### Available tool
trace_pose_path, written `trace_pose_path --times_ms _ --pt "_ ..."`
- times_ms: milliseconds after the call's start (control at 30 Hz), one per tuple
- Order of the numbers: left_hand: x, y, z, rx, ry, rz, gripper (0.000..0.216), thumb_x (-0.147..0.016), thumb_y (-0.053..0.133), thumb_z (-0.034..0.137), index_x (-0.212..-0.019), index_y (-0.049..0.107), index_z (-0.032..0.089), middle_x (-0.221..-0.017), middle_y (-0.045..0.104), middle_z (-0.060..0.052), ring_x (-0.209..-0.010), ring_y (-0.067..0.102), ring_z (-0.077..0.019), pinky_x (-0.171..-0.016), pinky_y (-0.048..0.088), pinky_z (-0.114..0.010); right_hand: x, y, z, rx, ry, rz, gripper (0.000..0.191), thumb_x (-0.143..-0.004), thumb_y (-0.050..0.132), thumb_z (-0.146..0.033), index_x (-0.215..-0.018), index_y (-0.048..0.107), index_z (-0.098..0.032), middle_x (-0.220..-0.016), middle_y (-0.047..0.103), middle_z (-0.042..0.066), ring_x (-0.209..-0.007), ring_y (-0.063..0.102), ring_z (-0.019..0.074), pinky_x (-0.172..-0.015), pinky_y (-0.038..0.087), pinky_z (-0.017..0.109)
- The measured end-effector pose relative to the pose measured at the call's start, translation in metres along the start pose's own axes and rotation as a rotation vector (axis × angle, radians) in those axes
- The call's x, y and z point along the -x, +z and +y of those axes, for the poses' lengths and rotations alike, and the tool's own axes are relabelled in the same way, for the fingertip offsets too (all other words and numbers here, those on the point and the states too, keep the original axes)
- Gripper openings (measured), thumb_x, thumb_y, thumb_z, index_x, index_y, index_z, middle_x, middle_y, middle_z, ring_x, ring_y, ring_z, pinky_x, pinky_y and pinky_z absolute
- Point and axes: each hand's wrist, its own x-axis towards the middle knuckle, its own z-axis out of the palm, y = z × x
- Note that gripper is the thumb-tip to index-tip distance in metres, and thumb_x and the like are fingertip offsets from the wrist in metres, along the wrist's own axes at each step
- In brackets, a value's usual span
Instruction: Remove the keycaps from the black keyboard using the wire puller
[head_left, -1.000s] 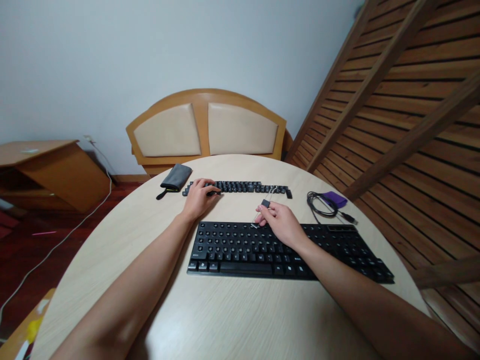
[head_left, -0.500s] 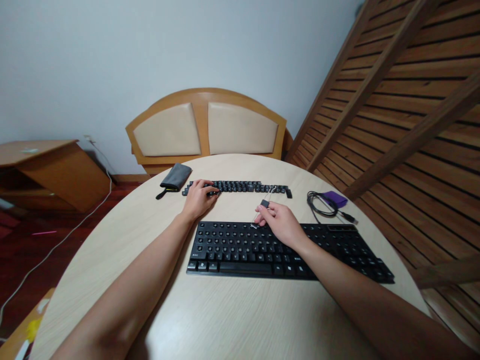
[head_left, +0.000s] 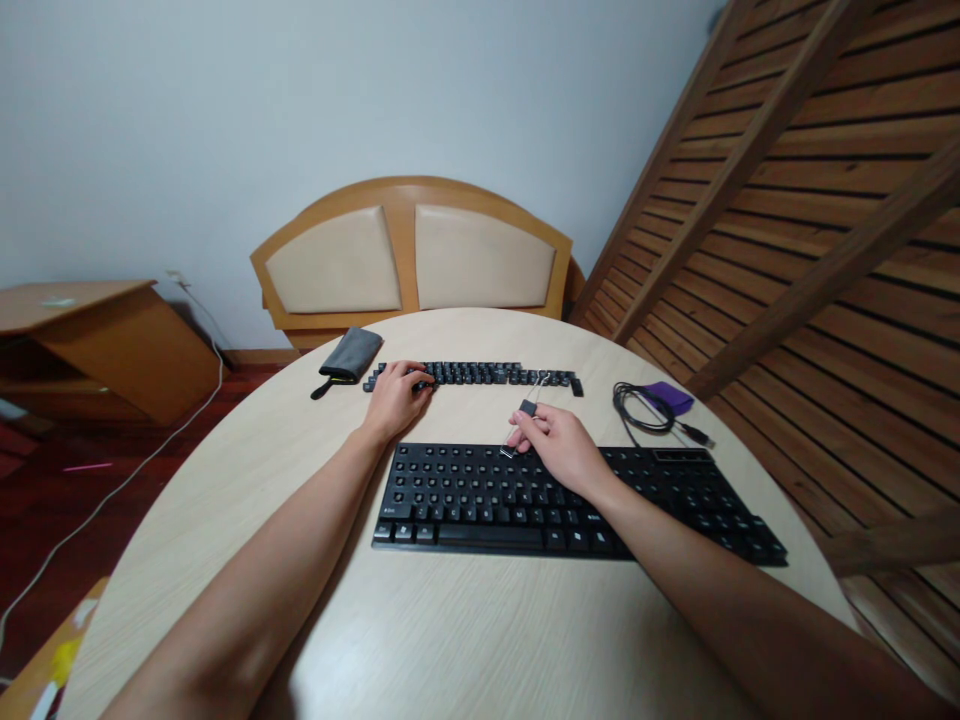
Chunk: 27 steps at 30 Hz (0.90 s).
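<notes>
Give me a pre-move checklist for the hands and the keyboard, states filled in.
1. Right hand has a hold on the wire tool: ok, fingers closed around its dark middle.
2. Tool's near end hooked on the keyboard: cannot tell; it appears over the rear row, contact unclear.
3. Left hand holding one of the loose keycaps: cannot tell; it is at the row's left end, fingertips partly hidden.
4. All caps fitted on the keyboard: not ok, bare sockets show in its upper-left rows.
5. Black cable clear of both hands: ok, coiled off to the right.
</notes>
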Motion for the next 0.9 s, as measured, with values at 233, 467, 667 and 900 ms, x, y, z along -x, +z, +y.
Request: trace_pose_path --times_ms 233,467,667,900 --pt "0.000 0.002 0.000 0.023 0.005 -0.009 0.018 -0.083 0.064 0.022 -0.098 0.074 0.021 -0.114 0.066 -0.010 -0.109 0.055 -0.0299 -0.099 0.045 -0.046 0.000 -0.001 0.001 0.017 -0.012 -0.001 0.027 -0.091 0.055 -0.040 -0.085 0.064 -0.015 -0.074 0.073 0.008 -0.064 0.067 0.0169 -0.065 0.052 0.030" --pt "-0.001 -0.007 0.009 0.105 -0.016 -0.006 0.021 -0.084 0.061 0.022 -0.102 0.070 0.019 -0.115 0.066 -0.011 -0.112 0.056 -0.0298 -0.103 0.042 -0.047 0.000 -0.001 -0.001 0.015 -0.006 0.001 0.027 -0.092 0.054 -0.040 -0.086 0.064 -0.015 -0.074 0.073 0.008 -0.063 0.066 0.0163 -0.065 0.052 0.029" --pt "-0.008 -0.026 0.049 0.262 -0.039 -0.108 0.022 -0.093 0.054 0.030 -0.102 0.070 0.017 -0.099 0.072 -0.009 -0.091 0.067 -0.0246 -0.084 0.053 -0.038 0.002 0.000 -0.003 0.006 -0.034 -0.003 0.030 -0.091 0.056 -0.044 -0.086 0.066 -0.016 -0.074 0.072 0.006 -0.063 0.065 0.0163 -0.065 0.052 0.029" --pt "0.002 -0.047 0.126 0.611 0.022 -0.416 0.026 -0.095 0.050 0.031 -0.110 0.068 0.019 -0.098 0.074 -0.007 -0.077 0.067 -0.0188 -0.067 0.053 -0.030 0.007 -0.002 -0.014 0.117 -0.133 -0.033 0.042 -0.088 0.058 -0.055 -0.068 0.067 -0.019 -0.066 0.067 0.003 -0.066 0.062 0.0182 -0.064 0.046 0.029"
